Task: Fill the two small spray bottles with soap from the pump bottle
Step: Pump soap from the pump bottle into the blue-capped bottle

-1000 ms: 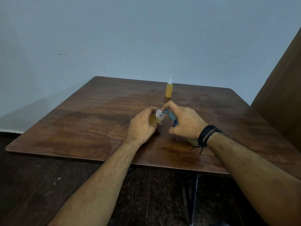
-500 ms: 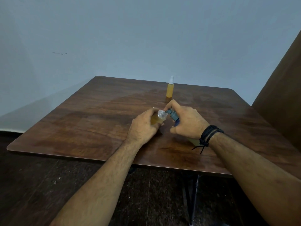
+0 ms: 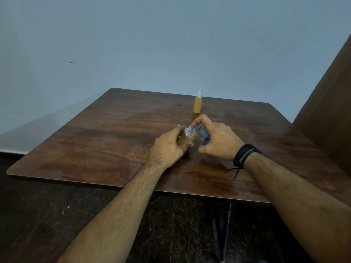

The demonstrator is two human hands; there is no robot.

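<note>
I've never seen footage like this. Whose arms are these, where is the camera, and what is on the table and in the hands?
No machine here: a person wears a camera on the head, looking down at their own arms. The left hand holds a small open bottle of amber soap. The right hand, with a black wristband, grips a pump bottle, its spout at the small bottle's mouth. Farther back on the wooden table stands a capped spray bottle, already holding amber liquid.
</note>
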